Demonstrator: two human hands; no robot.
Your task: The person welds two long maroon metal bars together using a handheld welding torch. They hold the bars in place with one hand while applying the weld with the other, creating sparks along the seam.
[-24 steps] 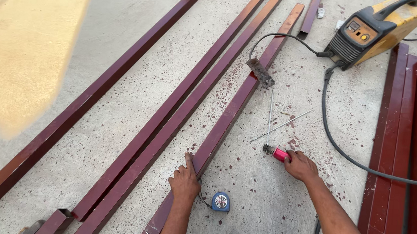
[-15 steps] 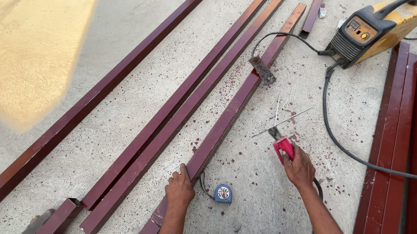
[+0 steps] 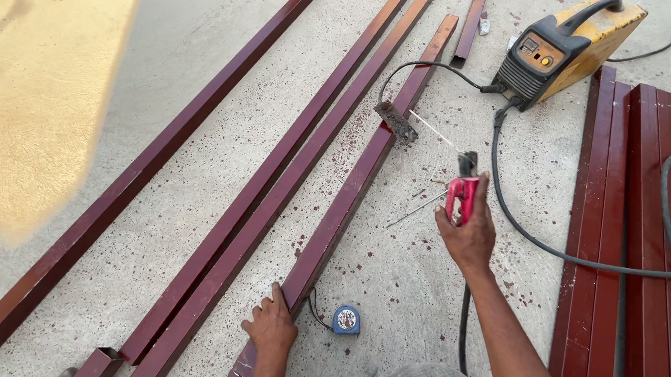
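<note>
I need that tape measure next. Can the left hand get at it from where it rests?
Probably yes. The left hand rests on the dark red steel tube, and the blue tape measure lies just right of it on bare concrete, nothing between.

tube (image 3: pixel 114 204) ends beyond frame edges

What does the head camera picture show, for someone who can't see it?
A person's right hand lifts a red electrode holder with a welding rod, while the left hand rests on a dark red steel tube lying on concrete beside a yellow welder.

Small grey screen (image 3: pixel 529 44) on yellow welder (image 3: pixel 590 33)
</note>
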